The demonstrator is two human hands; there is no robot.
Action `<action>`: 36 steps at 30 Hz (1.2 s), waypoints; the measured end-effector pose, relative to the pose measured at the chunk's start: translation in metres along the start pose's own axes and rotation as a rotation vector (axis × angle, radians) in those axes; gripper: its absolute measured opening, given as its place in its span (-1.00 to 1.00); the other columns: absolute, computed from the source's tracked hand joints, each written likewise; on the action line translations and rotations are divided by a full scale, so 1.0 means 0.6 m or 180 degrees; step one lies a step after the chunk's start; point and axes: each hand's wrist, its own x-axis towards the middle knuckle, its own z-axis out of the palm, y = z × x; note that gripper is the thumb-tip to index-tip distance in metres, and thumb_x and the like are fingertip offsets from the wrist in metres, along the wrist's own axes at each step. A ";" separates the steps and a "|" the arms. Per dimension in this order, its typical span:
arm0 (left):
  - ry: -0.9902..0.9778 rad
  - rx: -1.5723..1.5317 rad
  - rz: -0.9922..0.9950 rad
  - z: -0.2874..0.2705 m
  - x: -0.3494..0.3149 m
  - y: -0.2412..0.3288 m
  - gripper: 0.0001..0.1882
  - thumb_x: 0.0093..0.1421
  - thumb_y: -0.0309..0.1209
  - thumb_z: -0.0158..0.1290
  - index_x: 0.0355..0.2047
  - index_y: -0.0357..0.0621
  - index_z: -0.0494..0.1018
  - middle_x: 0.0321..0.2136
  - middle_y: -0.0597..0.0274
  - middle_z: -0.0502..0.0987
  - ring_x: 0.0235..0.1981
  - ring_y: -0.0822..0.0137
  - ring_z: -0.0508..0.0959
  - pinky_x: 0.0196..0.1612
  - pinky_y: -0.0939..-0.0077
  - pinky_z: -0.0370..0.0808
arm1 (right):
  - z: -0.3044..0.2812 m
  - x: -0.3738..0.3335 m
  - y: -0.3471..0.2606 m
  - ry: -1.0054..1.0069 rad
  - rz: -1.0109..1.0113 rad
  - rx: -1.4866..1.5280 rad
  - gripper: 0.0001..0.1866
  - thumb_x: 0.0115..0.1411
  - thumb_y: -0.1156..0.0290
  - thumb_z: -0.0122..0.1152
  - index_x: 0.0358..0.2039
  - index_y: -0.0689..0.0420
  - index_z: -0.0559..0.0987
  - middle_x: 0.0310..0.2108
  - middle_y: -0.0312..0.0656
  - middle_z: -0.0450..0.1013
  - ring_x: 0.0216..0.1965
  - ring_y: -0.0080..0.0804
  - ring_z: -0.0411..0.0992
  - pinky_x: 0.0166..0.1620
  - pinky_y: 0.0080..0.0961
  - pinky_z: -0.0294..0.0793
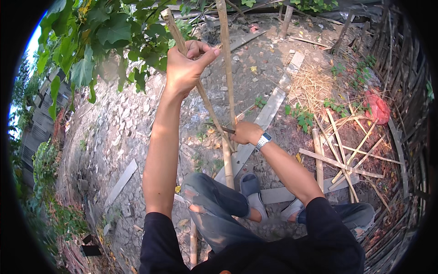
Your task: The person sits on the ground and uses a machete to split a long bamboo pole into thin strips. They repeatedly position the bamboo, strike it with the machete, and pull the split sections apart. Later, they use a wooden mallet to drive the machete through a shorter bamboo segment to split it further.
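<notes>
My left hand point(191, 64) is raised, fingers closed around a bamboo strip point(207, 104) that slants down to the right. Thumb and forefinger come together at its right side. My right hand point(247, 133), with a watch on the wrist, is closed on a dark, narrow knife point(219, 127); its blade points left across the slanting strip. A second long bamboo strip point(226, 59) rises upright just beyond the right hand. Below the blade, a round bamboo pole point(227, 166) runs down beside my knee. Whether both strips are still joined to the pole is hard to tell.
Several split bamboo pieces point(340, 153) lie crossed at right, near a red plastic bag point(377, 108) and dry straw point(311, 86). A long grey board point(269, 112) crosses the ground by my feet. Green leaves point(114, 32) hang at upper left; a stick fence point(401, 91) borders the right.
</notes>
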 end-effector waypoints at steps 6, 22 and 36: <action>-0.0293 -0.0043 0.0740 0.034 -0.005 -0.005 -0.49 0.14 -0.59 0.29 -0.62 -0.01 0.11 -0.02 -0.21 0.59 -0.03 0.09 0.66 0.03 0.18 0.67 | 0.031 -0.019 0.009 -0.0062 0.0483 0.0170 -0.51 0.20 0.06 0.17 -0.23 0.30 0.68 -0.18 0.14 0.61 -0.12 0.11 0.60 -0.04 -0.06 0.58; 0.0444 -0.0219 0.0615 -0.020 0.017 -0.069 -0.63 0.39 -0.49 0.08 -0.53 -0.08 0.18 -0.14 -0.08 0.53 -0.06 0.21 0.60 0.02 0.09 0.72 | 0.034 -0.080 0.013 -0.0227 0.0641 0.2373 -0.43 0.34 -0.04 0.13 -0.17 0.35 0.63 -0.47 0.05 0.55 -0.41 -0.10 0.54 -0.26 -0.21 0.50; 0.1407 0.0439 0.0806 -0.065 0.003 -0.097 -0.69 0.41 -0.58 -0.02 -0.48 -0.17 0.16 -0.10 -0.13 0.48 -0.05 0.17 0.59 0.05 0.06 0.72 | 0.510 -0.058 0.205 -0.1115 0.2974 0.4370 -0.31 0.38 -0.32 -0.11 -0.40 0.16 0.45 -0.71 -0.30 0.18 -0.75 -0.50 0.13 -0.60 -0.41 0.22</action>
